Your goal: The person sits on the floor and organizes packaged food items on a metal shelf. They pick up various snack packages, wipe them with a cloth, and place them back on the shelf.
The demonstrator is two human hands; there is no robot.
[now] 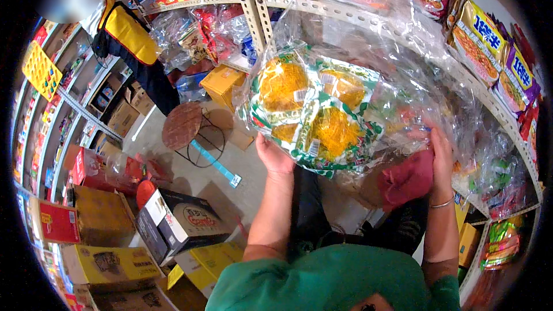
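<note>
A large clear plastic bag holds several green-and-white packets with yellow stringy contents (332,131). My left hand (274,153) supports the bag's lower left, its palm and fingers partly under the packets. At the bag's right side, my right hand (440,155) grips the loose plastic, and a dark red cloth (406,179) hangs against that hand. The fingers of both hands are partly hidden by the bag and its glare. Behind the bag runs a perforated metal shelf edge (389,30).
Instant noodle packs (479,39) line the upper shelf. Left of me stand a round stool (182,126), a black-and-white carton (183,224) and yellow cartons (116,263). A person in a yellow-and-dark vest (129,32) stands at the upper left, beside stocked shelves (82,110).
</note>
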